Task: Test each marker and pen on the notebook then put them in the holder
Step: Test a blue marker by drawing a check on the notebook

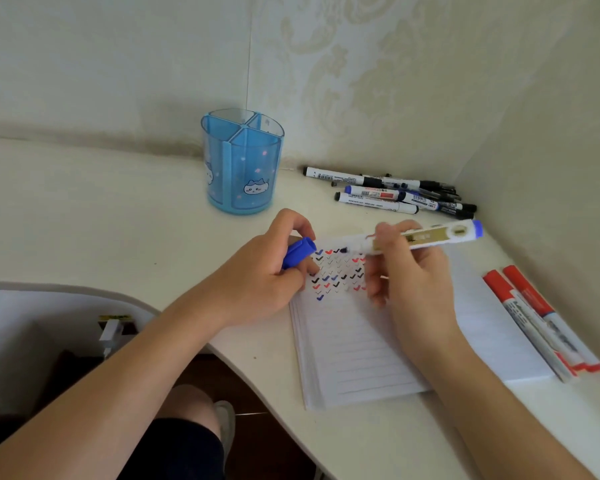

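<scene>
The right hand (406, 271) holds a blue marker (426, 237). The thumb and first fingers pinch the marker near its front end, and the other fingers curl loosely under it. The marker lies almost flat, with its dark tip pointing left and its blue back end pointing right, toward the wall (551, 150). The tip is over the top row of little tick marks (336, 271) on the notebook (354, 341). I cannot tell if the tip touches the paper.

The left hand (267, 275) holds the blue cap (298, 252). Its fingers are curled around the cap, with the thumb on top. The side of this hand rests at the top left corner of the notebook. The left arm reaches in over the front edge of the tabletop (101, 220). The right arm comes in from the front right and lies across the notebook.

The notebook is open and flat, near the front edge on the right side of the tabletop. The tick marks are black, blue and red.

The blue holder (243, 161) stands upright near the back edge, well apart from the hands. A pile of markers and pens (395, 192) lies in the back right corner. Two red markers (541, 320) lie side by side along the right edge, just beside the notebook.
</scene>
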